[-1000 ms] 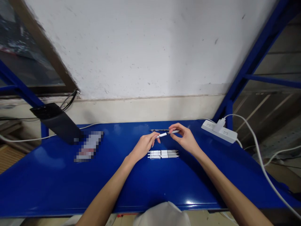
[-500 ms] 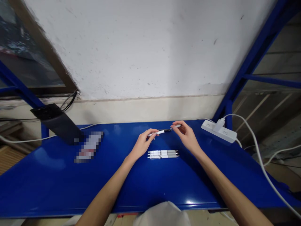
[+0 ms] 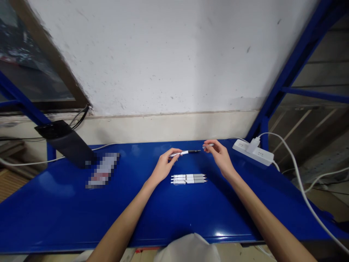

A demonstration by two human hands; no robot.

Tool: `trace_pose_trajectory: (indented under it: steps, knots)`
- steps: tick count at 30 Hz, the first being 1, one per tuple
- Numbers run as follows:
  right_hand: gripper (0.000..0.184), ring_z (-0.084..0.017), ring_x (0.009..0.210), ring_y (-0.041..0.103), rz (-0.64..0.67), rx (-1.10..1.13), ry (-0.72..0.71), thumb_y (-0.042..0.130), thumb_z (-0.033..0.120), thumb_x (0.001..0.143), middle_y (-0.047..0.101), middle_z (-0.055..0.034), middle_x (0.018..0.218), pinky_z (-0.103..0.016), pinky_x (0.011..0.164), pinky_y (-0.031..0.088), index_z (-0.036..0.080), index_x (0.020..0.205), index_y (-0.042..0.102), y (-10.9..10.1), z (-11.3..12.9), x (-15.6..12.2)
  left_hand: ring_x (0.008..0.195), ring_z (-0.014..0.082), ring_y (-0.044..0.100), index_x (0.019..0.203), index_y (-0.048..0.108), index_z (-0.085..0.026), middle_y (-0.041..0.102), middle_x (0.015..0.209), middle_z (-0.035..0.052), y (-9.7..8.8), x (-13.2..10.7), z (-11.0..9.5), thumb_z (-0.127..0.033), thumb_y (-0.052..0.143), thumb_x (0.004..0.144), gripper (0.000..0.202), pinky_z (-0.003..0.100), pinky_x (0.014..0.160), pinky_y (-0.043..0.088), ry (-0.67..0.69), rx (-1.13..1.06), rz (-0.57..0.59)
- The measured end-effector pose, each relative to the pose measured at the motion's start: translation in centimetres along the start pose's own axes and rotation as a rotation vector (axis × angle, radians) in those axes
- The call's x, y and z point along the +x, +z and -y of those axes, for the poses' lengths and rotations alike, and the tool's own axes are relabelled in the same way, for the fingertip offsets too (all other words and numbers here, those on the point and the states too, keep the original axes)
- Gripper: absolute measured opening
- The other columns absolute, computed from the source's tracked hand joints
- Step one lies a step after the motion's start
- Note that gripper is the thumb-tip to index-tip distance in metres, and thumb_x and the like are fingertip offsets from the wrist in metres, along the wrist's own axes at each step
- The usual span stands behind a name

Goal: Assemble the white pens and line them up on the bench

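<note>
My left hand [image 3: 165, 164] pinches the white barrel of a pen [image 3: 184, 153], whose dark end points right towards my other hand. In the fingers of my right hand [image 3: 219, 154] is a small grey-white pen part [image 3: 208, 145], partly covered by the fingertips. A short gap separates it from the pen's tip. Below and between both hands, several white-and-grey pens [image 3: 188, 178] lie side by side in a neat row on the blue table [image 3: 188, 211], their tips to the right.
A white power strip [image 3: 253, 152] with a plug and cables lies at the right back. On the left stand a black box-like object [image 3: 67, 143] and a blurred-out packet [image 3: 103, 171]. Blue metal posts [image 3: 289, 72] frame the table, and a white wall [image 3: 163, 65] rises behind.
My right hand has drawn the grey-white part to the right, away from the pen, baring the pen's dark end. My left hand has stayed nearly in place.
</note>
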State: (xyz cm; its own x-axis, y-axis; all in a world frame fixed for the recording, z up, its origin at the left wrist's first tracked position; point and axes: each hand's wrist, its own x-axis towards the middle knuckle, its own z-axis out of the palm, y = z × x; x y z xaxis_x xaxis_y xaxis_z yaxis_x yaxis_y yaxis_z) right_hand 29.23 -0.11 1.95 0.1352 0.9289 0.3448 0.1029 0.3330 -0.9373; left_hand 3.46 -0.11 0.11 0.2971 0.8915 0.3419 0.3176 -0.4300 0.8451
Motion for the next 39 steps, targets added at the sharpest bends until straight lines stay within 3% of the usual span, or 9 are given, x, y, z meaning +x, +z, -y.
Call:
trace_pose_trajectory:
  steps: [6, 10, 14, 18, 23, 26, 31, 39]
  knots:
    - [0.025, -0.023, 0.087, 0.07, 0.029, -0.158, -0.039, 0.06, 0.044, 0.095, 0.073, -0.0054, 0.09, -0.038, 0.087, 0.054, 0.022, 0.093, 0.073, 0.6, -0.3, -0.9, 0.092, 0.02, 0.07, 0.119, 0.07, -0.022, 0.076, 0.109, 0.0047, 0.0, -0.1, -0.2, -0.037, 0.055, 0.103, 0.027, 0.028, 0.078, 0.055, -0.001, 0.003, -0.01]
    - [0.035, -0.021, 0.083, 0.068, 0.172, -0.228, -0.06, 0.053, 0.049, 0.101, 0.071, -0.0051, 0.089, -0.035, 0.082, 0.052, 0.022, 0.087, 0.071, 1.6, -0.8, -1.5, 0.092, 0.0197, 0.07, 0.119, 0.07, -0.021, 0.075, 0.113, 0.0053, 0.0, -0.1, -0.3, -0.037, 0.056, 0.103, 0.026, 0.028, 0.077, 0.055, -0.002, -0.013, 0.005]
    - [0.039, -0.019, 0.075, 0.065, 0.285, -0.132, -0.036, 0.051, 0.051, 0.102, 0.07, -0.0031, 0.08, -0.033, 0.076, 0.05, 0.022, 0.081, 0.067, 1.7, -1.1, -1.1, 0.091, 0.0194, 0.069, 0.119, 0.07, -0.021, 0.075, 0.111, 0.0056, 0.1, -0.2, -0.4, -0.037, 0.056, 0.103, 0.027, 0.027, 0.077, 0.054, -0.001, -0.024, 0.022]
    - [0.039, -0.019, 0.071, 0.063, 0.183, -0.088, -0.024, 0.053, 0.051, 0.1, 0.069, -0.003, 0.076, -0.032, 0.071, 0.049, 0.022, 0.076, 0.064, 0.9, -1.1, -0.5, 0.09, 0.019, 0.068, 0.12, 0.07, -0.021, 0.074, 0.109, 0.0053, -0.2, 0.0, -0.3, -0.038, 0.056, 0.103, 0.027, 0.027, 0.078, 0.053, 0.017, -0.026, 0.008]
    - [0.039, -0.02, 0.074, 0.064, 0.002, -0.144, -0.01, 0.057, 0.054, 0.098, 0.069, -0.0039, 0.077, -0.032, 0.073, 0.049, 0.021, 0.079, 0.067, -0.1, -0.8, -0.3, 0.087, 0.0184, 0.067, 0.118, 0.07, -0.021, 0.074, 0.105, 0.0044, -1.3, 0.3, 0.3, -0.038, 0.056, 0.103, 0.027, 0.026, 0.074, 0.052, -0.004, 0.017, -0.105]
    - [0.035, -0.022, 0.079, 0.067, -0.001, -0.147, -0.055, 0.06, 0.055, 0.096, 0.071, -0.0047, 0.082, -0.035, 0.078, 0.052, 0.021, 0.089, 0.069, 0.1, -0.7, -0.4, 0.091, 0.0193, 0.068, 0.118, 0.07, -0.022, 0.074, 0.11, 0.0048, -1.6, 0.4, 0.7, -0.039, 0.055, 0.104, 0.027, 0.027, 0.077, 0.053, 0.004, 0.048, -0.125]
    - [0.028, -0.024, 0.088, 0.07, 0.024, -0.199, -0.177, 0.064, 0.049, 0.097, 0.073, -0.0073, 0.1, -0.039, 0.085, 0.053, 0.023, 0.104, 0.071, 0.6, -0.6, -0.7, 0.1, 0.0214, 0.071, 0.119, 0.07, -0.023, 0.074, 0.119, 0.0058, -1.1, 0.2, 1.2, -0.036, 0.054, 0.104, 0.025, 0.03, 0.082, 0.054, 0.051, 0.081, -0.06]
    - [0.026, -0.025, 0.089, 0.07, 0.033, -0.231, -0.236, 0.065, 0.047, 0.097, 0.074, -0.0082, 0.104, -0.041, 0.087, 0.055, 0.024, 0.104, 0.073, 0.7, -0.1, -1.0, 0.099, 0.0216, 0.071, 0.12, 0.07, -0.023, 0.074, 0.119, 0.0065, -0.9, 0.0, 0.8, -0.033, 0.053, 0.105, 0.025, 0.03, 0.078, 0.053, 0.083, 0.156, -0.028]
